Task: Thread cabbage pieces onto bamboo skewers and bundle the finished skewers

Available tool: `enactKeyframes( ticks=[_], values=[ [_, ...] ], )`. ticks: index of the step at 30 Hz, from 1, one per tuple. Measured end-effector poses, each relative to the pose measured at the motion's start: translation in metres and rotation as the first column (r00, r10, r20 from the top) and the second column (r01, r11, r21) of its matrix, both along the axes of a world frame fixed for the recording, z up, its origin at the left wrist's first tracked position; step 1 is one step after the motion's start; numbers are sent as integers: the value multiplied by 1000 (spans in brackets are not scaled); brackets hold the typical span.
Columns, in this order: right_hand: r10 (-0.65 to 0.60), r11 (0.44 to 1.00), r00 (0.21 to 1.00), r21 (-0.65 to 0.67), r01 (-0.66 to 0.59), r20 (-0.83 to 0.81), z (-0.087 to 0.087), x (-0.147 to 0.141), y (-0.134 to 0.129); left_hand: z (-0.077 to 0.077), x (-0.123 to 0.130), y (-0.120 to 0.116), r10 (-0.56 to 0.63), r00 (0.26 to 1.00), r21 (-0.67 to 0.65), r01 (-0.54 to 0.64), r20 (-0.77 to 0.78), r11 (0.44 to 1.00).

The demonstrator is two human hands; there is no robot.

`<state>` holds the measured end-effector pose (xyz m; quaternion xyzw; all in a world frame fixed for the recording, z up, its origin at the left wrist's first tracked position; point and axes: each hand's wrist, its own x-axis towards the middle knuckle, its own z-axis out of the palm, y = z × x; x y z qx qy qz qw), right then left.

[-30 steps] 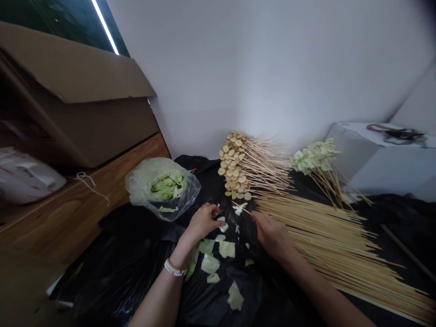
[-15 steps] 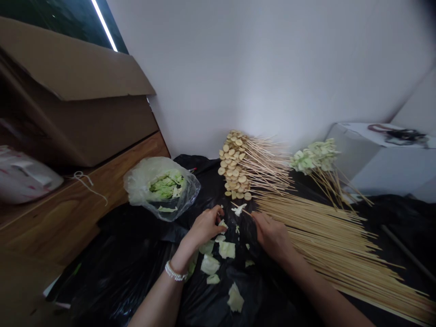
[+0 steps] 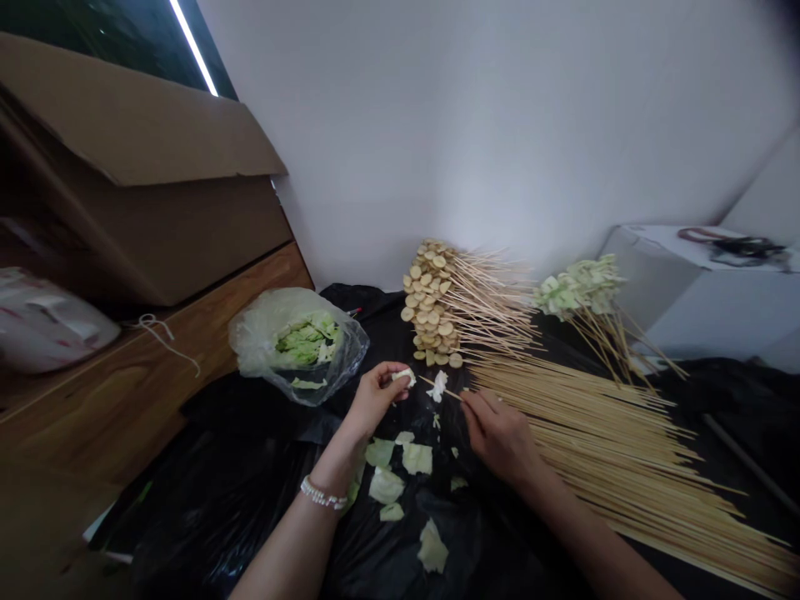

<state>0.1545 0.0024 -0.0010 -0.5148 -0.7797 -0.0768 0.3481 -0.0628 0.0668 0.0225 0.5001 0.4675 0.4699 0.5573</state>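
Note:
My left hand (image 3: 377,397) pinches a pale piece of cabbage leaf (image 3: 403,377) between its fingers, and a beaded bracelet (image 3: 323,493) circles that wrist. My right hand (image 3: 500,437) grips a thin wooden skewer (image 3: 442,388) pointing left, with a white scrap of leaf (image 3: 438,386) on it. Between the hands, torn cabbage pieces (image 3: 400,471) lie scattered on a black plastic sheet (image 3: 237,517). To my right lies a wide spread of loose bamboo skewers (image 3: 612,442).
Behind the hands stand a pile of skewers threaded with round tan slices (image 3: 431,304) and a bunch of cabbage skewers (image 3: 581,287). A plastic bag of cabbage (image 3: 297,346) sits at left, near a wooden surface (image 3: 187,333) and a cardboard box (image 3: 125,167).
My left hand has lifted up and away from the scattered pieces, now pinching a leaf piece close to the skewer tip. My right hand and its skewer have barely moved.

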Motion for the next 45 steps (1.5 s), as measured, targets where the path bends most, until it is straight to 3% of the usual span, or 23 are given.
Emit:
enactKeyframes(
  ticks=[4, 16, 29, 41, 45],
  values=[
    [33, 999, 998, -25, -32, 45, -5, -1, 0, 2, 4, -3, -6, 978, -106, 29, 211, 994],
    [-24, 999, 994, -22, 26, 109, -8, -1, 1, 4, 13, -8, 59, 996, 52, -62, 62, 997],
    [-41, 998, 991, 47, 36, 124, -9, 1, 2, -3, 10, -3, 55, 931, -146, -2, 360, 989],
    [-41, 990, 979, 138, 13, 200, -6, 5, -1, -1, 10, -6, 47, 942, -212, 26, 331, 977],
    [-16, 997, 985, 76, 3, 170, -7, 3, -1, -1, 11, -7, 25, 947, -232, 54, 321, 971]
  ],
)
